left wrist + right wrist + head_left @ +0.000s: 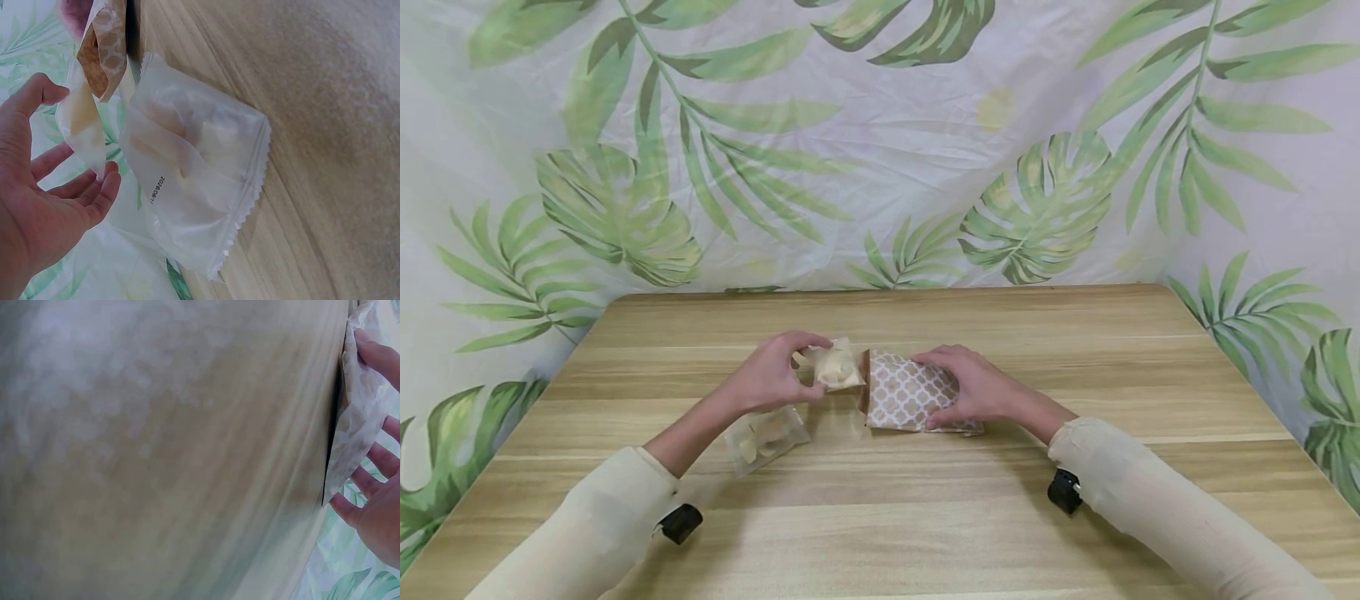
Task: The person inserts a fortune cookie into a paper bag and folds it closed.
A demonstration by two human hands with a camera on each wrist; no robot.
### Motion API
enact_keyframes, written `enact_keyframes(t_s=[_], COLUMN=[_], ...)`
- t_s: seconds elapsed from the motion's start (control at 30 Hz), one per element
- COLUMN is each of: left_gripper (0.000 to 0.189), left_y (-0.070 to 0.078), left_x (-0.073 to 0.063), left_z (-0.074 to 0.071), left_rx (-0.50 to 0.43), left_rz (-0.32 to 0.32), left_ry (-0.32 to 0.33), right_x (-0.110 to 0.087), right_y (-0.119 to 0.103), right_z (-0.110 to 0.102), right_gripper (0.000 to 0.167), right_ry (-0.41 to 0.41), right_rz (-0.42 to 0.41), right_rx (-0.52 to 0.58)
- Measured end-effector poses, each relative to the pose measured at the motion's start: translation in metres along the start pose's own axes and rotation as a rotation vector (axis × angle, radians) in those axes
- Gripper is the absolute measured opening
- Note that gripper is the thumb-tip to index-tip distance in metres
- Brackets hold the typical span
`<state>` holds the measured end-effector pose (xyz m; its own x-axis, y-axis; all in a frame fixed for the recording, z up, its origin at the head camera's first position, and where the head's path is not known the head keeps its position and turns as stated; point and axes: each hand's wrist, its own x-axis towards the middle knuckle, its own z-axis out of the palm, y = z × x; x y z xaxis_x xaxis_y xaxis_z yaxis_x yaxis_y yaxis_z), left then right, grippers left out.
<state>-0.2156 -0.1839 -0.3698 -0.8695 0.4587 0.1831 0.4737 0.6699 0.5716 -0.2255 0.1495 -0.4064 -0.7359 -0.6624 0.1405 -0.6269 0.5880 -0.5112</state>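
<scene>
In the head view my left hand (778,372) pinches a small translucent packet (837,367) with pale contents between thumb and fingers. The packet is beside the open mouth of a brown paper bag (898,392) with a white lattice pattern, which lies on its side. My right hand (970,385) grips the bag across its far end, thumb on the near edge. A second translucent packet (194,162), with a crimped edge, a printed date and pale pieces inside, lies on the table near my left hand. The left wrist view shows the bag's brown inside (94,62).
The wood-grain table (880,517) reaches back to a leaf-patterned cloth (880,150) hanging behind it. A black device (681,523) is at the left wrist and another black device (1064,492) at the right.
</scene>
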Motion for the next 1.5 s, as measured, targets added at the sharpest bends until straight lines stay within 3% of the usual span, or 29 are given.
enact_keyframes(t_s=[0.43,0.97,1.27,1.5], left_gripper=[0.057,0.058,0.058,0.058], left_y=[0.0045,0.0066,0.0076,0.0094], left_x=[0.0000,-0.0006,-0.0026,-0.0064], left_z=[0.0008,0.0028,0.0048,0.0044], left_rx=[0.001,0.096,0.146,0.217], left_rz=[0.015,0.119,0.167,0.160], left_ry=[-0.005,0.020,-0.023,-0.065], right_x=[0.0000,-0.0001,0.0002,0.0002], right_y=[0.0020,-0.0001,0.0010,0.0009], right_z=[0.0009,0.0008,0.0012,0.0013], right_gripper=[0.093,0.094,0.094,0.094], right_ry=[0.006,-0.002,-0.005,-0.004], right_rz=[0.002,0.032,0.035,0.040], right_rx=[0.012,0.012,0.014,0.012])
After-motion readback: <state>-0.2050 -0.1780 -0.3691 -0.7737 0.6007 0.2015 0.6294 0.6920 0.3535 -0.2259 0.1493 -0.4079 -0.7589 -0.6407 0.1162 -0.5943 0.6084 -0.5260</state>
